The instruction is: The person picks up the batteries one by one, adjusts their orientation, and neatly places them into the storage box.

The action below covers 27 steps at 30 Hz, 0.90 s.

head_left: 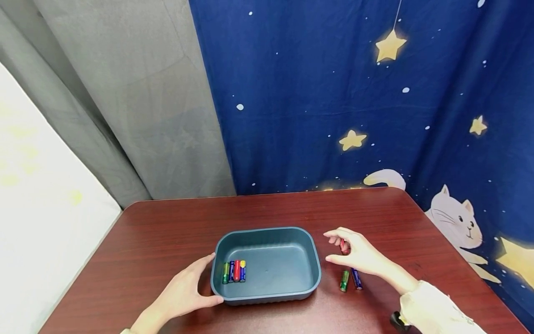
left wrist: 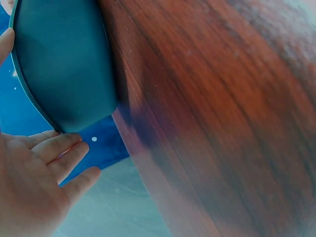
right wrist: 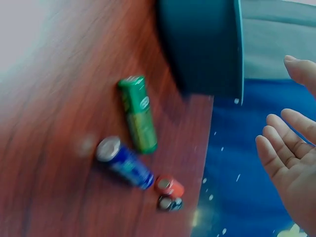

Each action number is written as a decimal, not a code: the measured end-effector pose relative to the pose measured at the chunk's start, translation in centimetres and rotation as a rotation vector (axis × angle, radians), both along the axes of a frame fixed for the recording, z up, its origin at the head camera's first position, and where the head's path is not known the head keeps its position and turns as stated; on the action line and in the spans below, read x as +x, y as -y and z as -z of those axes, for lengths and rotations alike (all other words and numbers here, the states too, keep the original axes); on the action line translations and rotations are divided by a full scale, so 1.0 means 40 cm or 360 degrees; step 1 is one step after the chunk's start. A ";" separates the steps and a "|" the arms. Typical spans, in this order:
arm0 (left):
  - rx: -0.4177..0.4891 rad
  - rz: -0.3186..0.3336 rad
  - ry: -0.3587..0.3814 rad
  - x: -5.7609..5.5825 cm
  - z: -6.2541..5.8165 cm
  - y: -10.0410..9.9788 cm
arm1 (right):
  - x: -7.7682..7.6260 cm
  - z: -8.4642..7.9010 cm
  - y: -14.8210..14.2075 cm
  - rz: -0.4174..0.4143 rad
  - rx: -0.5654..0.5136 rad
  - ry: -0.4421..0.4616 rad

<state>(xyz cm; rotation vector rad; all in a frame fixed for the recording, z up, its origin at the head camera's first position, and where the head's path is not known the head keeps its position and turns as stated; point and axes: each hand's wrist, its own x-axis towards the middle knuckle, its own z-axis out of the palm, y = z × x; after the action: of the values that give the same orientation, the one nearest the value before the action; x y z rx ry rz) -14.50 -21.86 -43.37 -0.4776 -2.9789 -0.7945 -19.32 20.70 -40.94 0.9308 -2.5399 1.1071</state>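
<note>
A dark teal plastic tray stands on the table. Inside it, at the left end, several batteries lie side by side, among them a green battery and a red battery. My left hand spans the tray's left end, thumb and straight fingers touching its rim. To the right of the tray, my right hand hovers over loose batteries with fingers apart and nothing held. Below it lie a green battery, a blue battery, a red battery and a dark battery.
The reddish-brown wooden table reaches back to a grey curtain and a blue star-patterned curtain. A small black object shows beside the right sleeve.
</note>
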 end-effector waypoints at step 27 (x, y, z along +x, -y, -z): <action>-0.0032 -0.0013 -0.0008 0.001 -0.001 -0.001 | 0.072 0.124 -0.159 0.0027 0.0153 0.0010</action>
<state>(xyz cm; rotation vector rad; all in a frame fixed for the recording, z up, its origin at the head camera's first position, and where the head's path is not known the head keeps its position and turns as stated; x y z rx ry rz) -14.44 -21.81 -43.34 -0.4677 -2.9847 -0.7626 -16.42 27.05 -45.88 0.9282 -2.6216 0.9923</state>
